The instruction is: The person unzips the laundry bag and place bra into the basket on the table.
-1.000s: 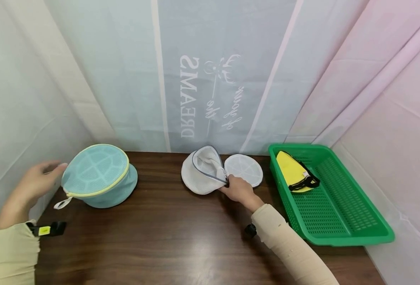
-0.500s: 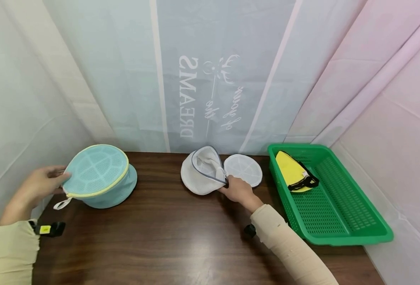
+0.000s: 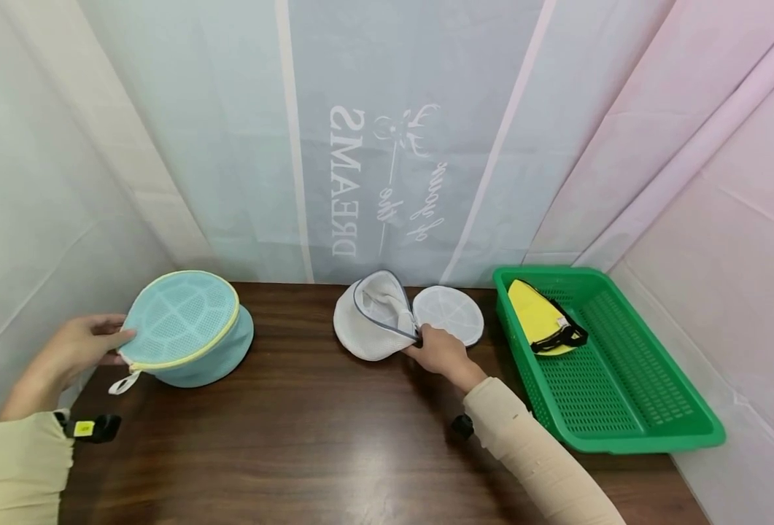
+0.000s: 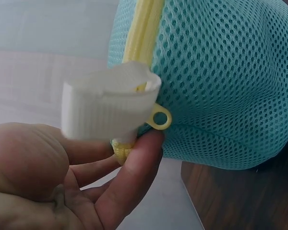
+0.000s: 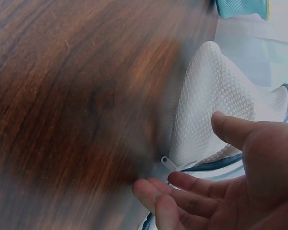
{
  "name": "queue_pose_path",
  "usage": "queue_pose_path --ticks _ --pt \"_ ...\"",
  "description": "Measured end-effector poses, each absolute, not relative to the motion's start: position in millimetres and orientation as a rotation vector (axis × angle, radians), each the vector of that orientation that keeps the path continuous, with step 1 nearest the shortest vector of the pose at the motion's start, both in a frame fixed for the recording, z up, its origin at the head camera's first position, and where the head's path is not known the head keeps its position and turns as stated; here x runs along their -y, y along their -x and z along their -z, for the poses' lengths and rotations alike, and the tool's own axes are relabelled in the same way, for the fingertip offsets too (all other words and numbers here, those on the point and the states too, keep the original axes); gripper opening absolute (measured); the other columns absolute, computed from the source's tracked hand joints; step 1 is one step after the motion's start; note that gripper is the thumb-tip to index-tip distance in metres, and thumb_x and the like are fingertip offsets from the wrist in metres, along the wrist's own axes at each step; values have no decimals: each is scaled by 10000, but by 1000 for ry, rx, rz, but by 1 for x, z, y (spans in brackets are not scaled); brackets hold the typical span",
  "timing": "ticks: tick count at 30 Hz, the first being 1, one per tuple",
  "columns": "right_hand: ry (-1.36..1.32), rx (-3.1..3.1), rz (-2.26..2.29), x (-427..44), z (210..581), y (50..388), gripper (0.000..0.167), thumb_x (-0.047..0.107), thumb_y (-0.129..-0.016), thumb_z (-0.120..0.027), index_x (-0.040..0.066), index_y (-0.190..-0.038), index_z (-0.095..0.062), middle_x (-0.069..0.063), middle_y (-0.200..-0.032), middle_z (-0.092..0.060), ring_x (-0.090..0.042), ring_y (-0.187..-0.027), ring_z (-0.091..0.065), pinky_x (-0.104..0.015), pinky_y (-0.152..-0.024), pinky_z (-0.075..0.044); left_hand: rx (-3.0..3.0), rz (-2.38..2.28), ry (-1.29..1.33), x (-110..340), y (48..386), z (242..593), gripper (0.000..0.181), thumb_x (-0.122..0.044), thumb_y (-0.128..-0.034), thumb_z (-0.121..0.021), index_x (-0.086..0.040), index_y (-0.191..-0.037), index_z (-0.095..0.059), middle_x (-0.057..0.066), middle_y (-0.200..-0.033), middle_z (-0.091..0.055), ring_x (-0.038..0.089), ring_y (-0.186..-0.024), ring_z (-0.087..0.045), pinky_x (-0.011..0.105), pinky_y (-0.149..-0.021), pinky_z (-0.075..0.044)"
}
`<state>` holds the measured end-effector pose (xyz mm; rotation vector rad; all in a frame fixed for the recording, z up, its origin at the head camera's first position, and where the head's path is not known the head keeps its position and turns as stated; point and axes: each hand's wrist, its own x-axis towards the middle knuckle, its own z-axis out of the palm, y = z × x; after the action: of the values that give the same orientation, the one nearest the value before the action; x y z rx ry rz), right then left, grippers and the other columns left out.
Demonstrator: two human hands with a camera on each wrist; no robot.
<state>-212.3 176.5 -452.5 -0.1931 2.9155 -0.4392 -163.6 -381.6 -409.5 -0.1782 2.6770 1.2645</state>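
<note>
Left of the basket [image 3: 649, 442], I have the left hand [image 3: 83, 344] pinching the teal bag [image 3: 182, 321], right hand [image 3: 444, 354] loose at the white bag [image 3: 365, 332].

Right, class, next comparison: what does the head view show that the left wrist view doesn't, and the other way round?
Only the head view: the green basket holding a yellow item, the white mesh bag, the white disc, the right grip and the curtain lettering. Only the left wrist view: a small yellow ring beside the white loop. Both: that loop, the left grip pinching the blue mesh bag, and the wooden table.
</note>
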Motion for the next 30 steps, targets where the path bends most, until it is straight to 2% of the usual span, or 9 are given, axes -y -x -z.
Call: queue_pose_path --ticks 5,9,12,14,18,20,26,30 --pt "190 -2917 442 -177 452 212 432 478 -928 -696 59 -984 -610 -111 -860 -656 -282 -751 -641 -454 -622 -532 -2669 -1285 198 379 164 411 578 -134 -1066 -520 281 -1397 -292 463 -1252 -476 103 -695 -662 307 -673 -620" --pt "175 -2914 440 -179 452 212 433 487 -925 -701 66 -956 -605 -92 -824 -636 -264 -720 -623 -434 -597 -517 -2653 -1315 179 378 163 410 556 -102 -1059 -528 290 -1381 -300 322 -1109 -604 98 -692 -659 309 -669 -621" --pt "162 -2908 435 -181 453 212 443 505 -926 -694 73 -960 -604 -79 -815 -626 -250 -711 -611 -417 -594 -508 -2636 -1333 166 376 162 410 554 -88 -1054 -536 296 -1375 -301 215 -1056 -644 98 -692 -659 310 -665 -621" --pt "155 -2902 437 -181 454 212 444 515 -927 -689 81 -959 -601 -67 -807 -617 -239 -708 -601 -403 -593 -499 -2630 -1335 160 374 161 410 552 -89 -1053 -537 295 -1375 -305 234 -1064 -643 105 -693 -663 314 -666 -622" --pt "150 -2893 453 -184 455 210 443 515 -925 -696 86 -949 -586 -48 -779 -588 -224 -692 -580 -381 -574 -473 -2632 -1319 152 370 158 412 549 -98 -1058 -532 285 -1383 -311 384 -1173 -565 130 -692 -672 332 -677 -625" --pt "150 -2889 452 -185 455 209 432 496 -925 -707 83 -950 -583 -51 -779 -588 -225 -691 -577 -382 -572 -469 -2637 -1313 149 368 157 413 550 -107 -1062 -526 283 -1385 -312 421 -1205 -527 138 -692 -676 337 -677 -625" --pt "146 -2905 444 -193 455 205 333 357 -922 -743 68 -1039 -627 -74 -882 -651 -229 -744 -597 -413 -620 -503 -2645 -1333 131 361 150 418 561 -93 -1062 -522 291 -1397 -288 392 -1171 -534 126 -699 -684 352 -675 -630" --pt "132 -2922 478 -196 451 203 213 234 -931 -709 64 -1039 -641 -67 -845 -637 -226 -725 -588 -408 -613 -506 -2636 -1366 112 357 145 418 546 -54 -1055 -519 297 -1397 -279 383 -1176 -526 113 -715 -675 347 -678 -632"
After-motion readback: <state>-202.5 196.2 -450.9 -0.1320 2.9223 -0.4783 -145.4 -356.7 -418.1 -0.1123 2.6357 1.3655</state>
